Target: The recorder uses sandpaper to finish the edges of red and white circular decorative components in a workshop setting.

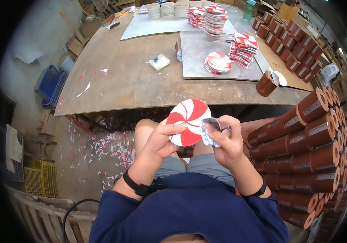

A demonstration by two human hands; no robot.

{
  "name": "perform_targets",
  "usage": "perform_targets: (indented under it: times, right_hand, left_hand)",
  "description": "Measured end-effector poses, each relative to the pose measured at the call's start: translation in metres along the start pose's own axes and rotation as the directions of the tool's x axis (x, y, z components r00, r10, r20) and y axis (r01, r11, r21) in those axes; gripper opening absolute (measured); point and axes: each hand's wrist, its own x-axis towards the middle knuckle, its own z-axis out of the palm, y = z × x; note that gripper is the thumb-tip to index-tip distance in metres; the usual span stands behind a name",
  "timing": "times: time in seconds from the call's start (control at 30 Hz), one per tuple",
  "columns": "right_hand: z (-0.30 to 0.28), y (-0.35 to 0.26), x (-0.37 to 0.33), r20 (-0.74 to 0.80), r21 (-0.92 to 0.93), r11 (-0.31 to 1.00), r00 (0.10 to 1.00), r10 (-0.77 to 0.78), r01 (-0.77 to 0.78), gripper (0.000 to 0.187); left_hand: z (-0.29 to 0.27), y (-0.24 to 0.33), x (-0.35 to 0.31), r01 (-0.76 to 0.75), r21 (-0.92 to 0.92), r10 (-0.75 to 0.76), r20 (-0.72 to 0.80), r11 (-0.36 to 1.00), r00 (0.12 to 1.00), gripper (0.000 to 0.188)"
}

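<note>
A round disc with red and white swirls is held up over my lap. My left hand is closed on its left edge, the thumb lying across its face. Against the disc's right edge, my right hand grips a small blue-and-white patterned piece whose kind I cannot make out; the fingers cover part of it. On the table ahead lies a low pile of swirl discs. Beside it stands a stack of untrimmed red-and-white sheets, with a taller stack of discs behind.
The wooden table spans the front. On it are a pale dish and a brown cylinder. Stacked brown cylinders rise close on my right. Red and white scraps litter the floor. Blue crates stand left.
</note>
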Motion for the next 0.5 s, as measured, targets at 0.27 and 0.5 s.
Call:
perform_targets:
  times: [0.27, 0.5]
  right_hand:
    - [-0.004, -0.008, 0.004, -0.066, 0.092, 0.98, 0.981, 0.185, -0.179, 0.045]
    - [0.011, 0.024, -0.021, 0.069, 0.018, 0.955, 0.953, 0.295, -0.297, 0.042]
  left_hand:
    - [-0.018, -0.001, 0.003, 0.089, -0.17, -0.077, 0.075, 0.981, 0.994, 0.043]
    - [-0.024, 0.003, 0.003, 0.19, -0.334, -0.082, 0.312, 0.923, 0.947, 0.041]
